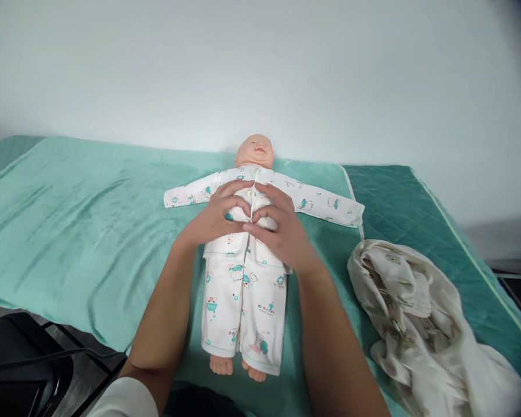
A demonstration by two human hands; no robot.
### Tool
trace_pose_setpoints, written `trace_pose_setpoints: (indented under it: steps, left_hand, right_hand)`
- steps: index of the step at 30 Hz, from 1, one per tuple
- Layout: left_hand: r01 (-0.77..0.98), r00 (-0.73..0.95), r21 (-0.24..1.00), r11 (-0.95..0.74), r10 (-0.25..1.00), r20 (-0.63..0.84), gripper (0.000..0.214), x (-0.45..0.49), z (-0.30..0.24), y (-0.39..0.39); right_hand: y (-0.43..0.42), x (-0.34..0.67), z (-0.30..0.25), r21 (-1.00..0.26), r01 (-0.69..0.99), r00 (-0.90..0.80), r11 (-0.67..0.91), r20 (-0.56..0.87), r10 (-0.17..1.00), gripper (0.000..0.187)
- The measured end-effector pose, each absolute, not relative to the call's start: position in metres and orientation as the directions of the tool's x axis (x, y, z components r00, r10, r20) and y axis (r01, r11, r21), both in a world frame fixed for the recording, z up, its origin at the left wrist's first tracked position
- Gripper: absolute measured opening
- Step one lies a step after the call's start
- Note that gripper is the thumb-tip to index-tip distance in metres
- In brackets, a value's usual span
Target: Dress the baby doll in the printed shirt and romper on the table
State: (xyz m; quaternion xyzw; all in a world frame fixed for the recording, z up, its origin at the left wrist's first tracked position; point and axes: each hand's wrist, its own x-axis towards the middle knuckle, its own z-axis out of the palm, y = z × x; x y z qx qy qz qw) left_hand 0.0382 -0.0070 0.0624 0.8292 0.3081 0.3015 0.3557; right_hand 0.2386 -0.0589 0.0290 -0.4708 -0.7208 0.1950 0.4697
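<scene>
Head view, which I'm watching remotely: doll (246, 252) lies face up, centre, on the light green blanket (91, 231), head by the white wall (260, 69), feet toward the camera. It wears a printed white shirt (226, 246) and matching trousers (243, 313); both sleeves stretch out sideways, bare toes poke from the trouser legs.

Left hand (220, 211) is on the shirt front, fingers bent, tips at the middle seam. Right hand (280, 223) mirrors it from the other side, thumb and fingers curled inward, close to the left one. Both touch the shirt; I can't tell whether either is pinching fabric (fingers cover the spot).

To the right, a crumpled pale cloth (412, 313), partly on the darker green quilt (421, 214), well apart from the hands. Black chair (21, 365) lower left, cut off by the frame.
</scene>
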Motion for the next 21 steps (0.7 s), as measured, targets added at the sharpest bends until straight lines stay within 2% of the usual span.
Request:
trace_pose_setpoints:
  steps: [5, 9, 11, 13, 15, 17, 19, 21]
  left_hand:
    - [0.325, 0.621, 0.747, -0.58, 0.727, 0.294, 0.009, 0.04, 0.061, -0.007]
    - [0.292, 0.621, 0.77, -0.568, 0.725, 0.299, 0.013, 0.041, 0.059, -0.005]
    - [0.244, 0.607, 0.82, -0.517, 0.742, 0.287, 0.014, 0.041, 0.059, -0.005]
    - [0.134, 0.535, 0.901, -0.412, 0.796, 0.284, 0.017, 0.038, 0.058, -0.004]
    - [-0.048, 0.349, 0.956, -0.29, 0.892, 0.288, 0.022, 0.032, 0.056, 0.001]
    - [-0.244, 0.027, 0.942, -0.231, 0.969, 0.245, 0.028, 0.023, 0.05, 0.01]
    - [-0.342, -0.326, 0.911, -0.233, 0.938, 0.118, 0.029, 0.012, 0.042, 0.021]
    - [-0.318, -0.567, 0.92, -0.227, 0.824, 0.007, 0.027, 0.006, 0.034, 0.031]
  right_hand:
    - [-0.061, 0.233, 0.03, -0.722, 0.518, -0.073, 0.459, 0.497, 0.865, 0.016]
    - [-0.063, 0.228, 0.035, -0.764, 0.489, -0.039, 0.421, 0.463, 0.886, 0.012]
    - [-0.064, 0.227, 0.038, -0.823, 0.415, 0.011, 0.387, 0.43, 0.903, 0.013]
    - [-0.063, 0.231, 0.04, -0.911, 0.238, 0.125, 0.336, 0.372, 0.92, 0.013]
    - [-0.059, 0.243, 0.038, -0.962, -0.004, 0.317, 0.273, 0.258, 0.913, 0.01]
    - [-0.052, 0.263, 0.031, -0.951, -0.165, 0.581, 0.261, 0.12, 0.805, 0.009]
    - [-0.044, 0.283, 0.023, -0.944, -0.16, 0.814, 0.288, 0.039, 0.58, 0.009]
    - [-0.038, 0.298, 0.014, -0.957, -0.06, 0.908, 0.283, 0.065, 0.414, 0.01]
